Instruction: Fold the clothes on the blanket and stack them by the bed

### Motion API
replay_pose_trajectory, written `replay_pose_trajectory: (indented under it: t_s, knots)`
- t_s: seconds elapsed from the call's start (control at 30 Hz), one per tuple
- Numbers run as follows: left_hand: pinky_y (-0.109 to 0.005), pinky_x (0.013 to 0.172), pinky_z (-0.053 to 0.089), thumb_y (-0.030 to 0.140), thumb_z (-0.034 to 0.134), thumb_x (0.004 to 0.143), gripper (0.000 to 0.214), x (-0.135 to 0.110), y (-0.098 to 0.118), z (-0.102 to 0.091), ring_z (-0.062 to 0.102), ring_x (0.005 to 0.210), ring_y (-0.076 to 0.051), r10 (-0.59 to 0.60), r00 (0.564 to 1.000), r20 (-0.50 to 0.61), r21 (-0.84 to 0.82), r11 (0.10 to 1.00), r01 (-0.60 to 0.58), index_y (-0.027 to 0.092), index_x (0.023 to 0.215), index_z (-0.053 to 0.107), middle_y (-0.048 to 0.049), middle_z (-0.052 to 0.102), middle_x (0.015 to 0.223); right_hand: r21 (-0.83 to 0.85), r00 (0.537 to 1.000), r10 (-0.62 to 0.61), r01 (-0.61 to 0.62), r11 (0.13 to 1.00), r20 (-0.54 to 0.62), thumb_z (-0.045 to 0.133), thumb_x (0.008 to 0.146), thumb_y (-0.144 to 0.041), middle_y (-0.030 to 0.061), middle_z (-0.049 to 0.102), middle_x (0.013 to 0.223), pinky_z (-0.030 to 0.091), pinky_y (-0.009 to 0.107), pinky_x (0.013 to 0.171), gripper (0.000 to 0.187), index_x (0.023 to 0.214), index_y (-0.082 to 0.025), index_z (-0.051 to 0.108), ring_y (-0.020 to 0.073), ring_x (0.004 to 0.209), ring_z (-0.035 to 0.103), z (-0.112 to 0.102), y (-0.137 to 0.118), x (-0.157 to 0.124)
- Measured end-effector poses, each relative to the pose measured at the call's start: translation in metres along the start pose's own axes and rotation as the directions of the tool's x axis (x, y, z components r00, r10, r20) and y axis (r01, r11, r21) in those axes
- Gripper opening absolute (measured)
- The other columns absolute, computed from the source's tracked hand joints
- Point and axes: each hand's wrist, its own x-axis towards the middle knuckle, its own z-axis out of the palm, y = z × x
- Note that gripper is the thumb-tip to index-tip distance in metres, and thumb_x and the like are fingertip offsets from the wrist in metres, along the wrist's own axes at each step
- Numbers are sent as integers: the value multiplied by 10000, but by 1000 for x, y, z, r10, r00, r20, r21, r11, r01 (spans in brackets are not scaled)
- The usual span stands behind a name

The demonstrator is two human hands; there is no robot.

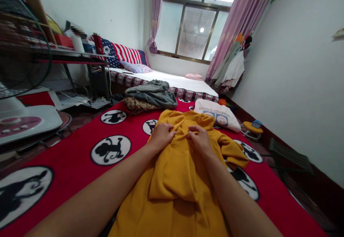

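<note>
A mustard-yellow long-sleeved dress (177, 172) lies stretched out on a red blanket (72, 158) printed with black monkeys in white circles. Its collar end points away from me and the lower part runs out of view at the bottom. One sleeve (233, 149) sticks out bent to the right; a loose fold of cloth hangs over the middle. On the upper left of the dress, my left hand (161, 136) has its fingers closed on the fabric. My right hand (200, 140) pinches the cloth a short way to the right. Both fingertips are partly hidden in creases.
Beyond the dress sit a heap of grey-green clothes (153, 93) and a white printed cushion (217, 115). Farther back is a bed (172, 81) under the window. A fan (21, 50) and a cluttered desk (80, 54) stand left; a yellow stool (252, 127) and a dark folding stool (290, 156) right.
</note>
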Motion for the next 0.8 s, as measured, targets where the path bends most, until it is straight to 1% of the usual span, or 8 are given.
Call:
replay_pose_trajectory:
  t_s: [0.1,0.2,0.3,0.37,0.47,0.57,0.67,0.8]
  knots:
    - [-288,703,441,262,658,751,122,2,-3,1,646,780,-224,101,995,25,176,979,-104,217,779,768,-68,729,786,17,998,19,-18,1000,-52,549,749,-229,54,684,868,533,261,580,325,1058,-164,630,145,626,642,6,9,21]
    - [-293,692,436,239,572,808,197,5,-6,2,650,755,-209,140,990,37,173,974,-144,186,809,761,-75,736,823,-87,999,-28,24,996,-44,500,712,-113,41,660,910,535,254,618,498,1197,-163,598,113,602,618,13,9,49]
    - [-291,713,445,215,592,785,152,4,-7,3,650,782,-209,128,992,-18,101,987,-125,172,788,738,-76,729,832,-181,985,-171,171,969,19,471,633,-2,68,629,1072,544,277,760,637,1222,-183,629,129,771,643,19,5,75]
    - [-292,729,449,218,587,792,140,1,-7,3,648,791,-206,133,991,-15,57,990,-132,180,786,722,-68,725,837,-190,948,-293,312,931,121,464,601,39,74,598,1174,514,293,894,657,1175,-202,673,156,972,629,21,2,88]
    - [-290,725,446,236,549,821,156,-3,-5,3,639,777,-195,152,988,23,10,988,-152,196,805,699,-46,714,826,-203,892,-370,425,882,262,509,588,59,71,608,1198,433,311,1024,523,965,-204,758,186,1129,576,23,-2,105]
    - [-278,678,429,255,523,837,169,-5,-4,3,614,723,-179,139,989,48,-25,990,-138,190,784,670,-32,685,773,-300,882,-327,431,851,338,570,606,52,99,641,1173,429,301,1011,351,793,-167,771,202,1094,595,23,-5,122]
    - [-265,646,397,241,514,840,175,-3,-5,2,582,688,-163,108,994,15,-35,994,-107,177,726,631,-18,647,716,-412,908,-251,381,828,335,622,649,0,93,690,1077,449,271,947,246,771,-156,768,189,1018,620,22,-13,140]
    - [-253,644,380,182,503,835,180,3,-9,-1,572,699,-162,-37,989,-141,-11,999,36,160,683,595,-31,632,705,-501,957,-124,244,830,261,665,651,-77,51,721,786,485,236,777,163,751,-157,767,180,832,654,29,-27,156]
